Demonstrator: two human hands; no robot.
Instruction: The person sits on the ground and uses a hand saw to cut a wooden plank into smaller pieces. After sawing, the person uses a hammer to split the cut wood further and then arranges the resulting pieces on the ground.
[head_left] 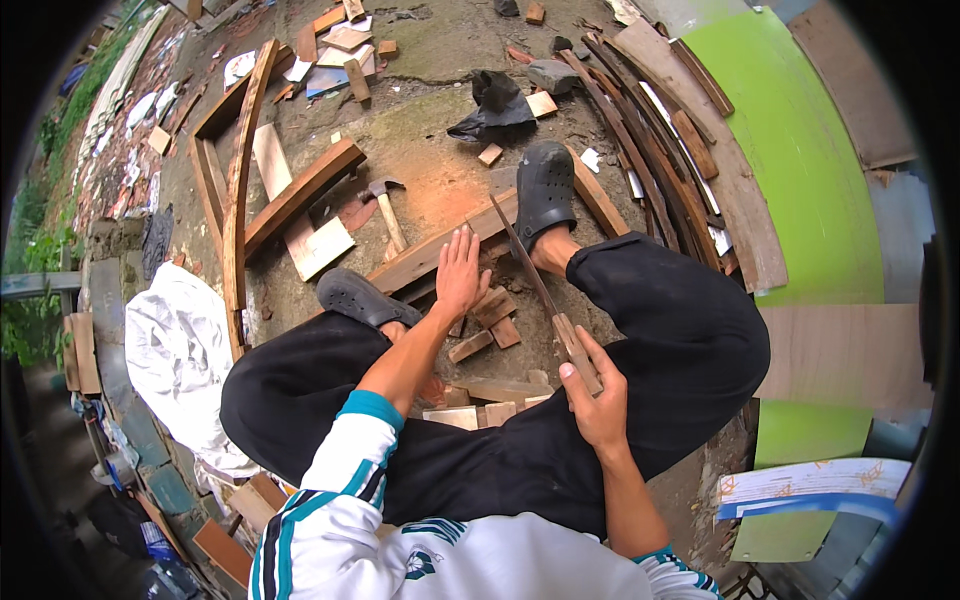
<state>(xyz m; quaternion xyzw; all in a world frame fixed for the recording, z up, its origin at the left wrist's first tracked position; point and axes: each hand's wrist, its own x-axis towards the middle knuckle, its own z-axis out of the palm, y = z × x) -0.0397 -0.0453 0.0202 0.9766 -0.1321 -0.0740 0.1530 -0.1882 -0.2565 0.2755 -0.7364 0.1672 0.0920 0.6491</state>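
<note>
Head view: we're squatting on bare dirt ground (pixel 440 180), black trousers, black perforated clogs on both feet. Our left hand (pixel 461 272) is flat and open, fingers spread, pressing down on the long brown wooden plank (pixel 420 262) that runs diagonally in front of us; it grips nothing. Our right foot's clog (pixel 545 192) stands on the same plank's far end, the left clog (pixel 362 298) sits just beside its near end. Our right hand (pixel 597 400) is closed around the wooden handle of a long narrow-bladed handsaw (pixel 535 280); the blade runs up and left from the hand and meets the plank between the left hand and the right clog. Small brown wood offcuts (pixel 492 318) lie on the ground just below the plank, between our knees; a few paler ones sit nearer, partly hidden by the trousers. A claw hammer with a wooden handle (pixel 388 215) lies on the ground just beyond the plank. Further left, a stack of long brown timber boards (pixel 240 170). A crumpled black plastic bag (pixel 495 105) well beyond. Right side: curved dark wood strips (pixel 650 140) against a green painted panel (pixel 810 150). White tarp (pixel 180 350) at left.
</note>
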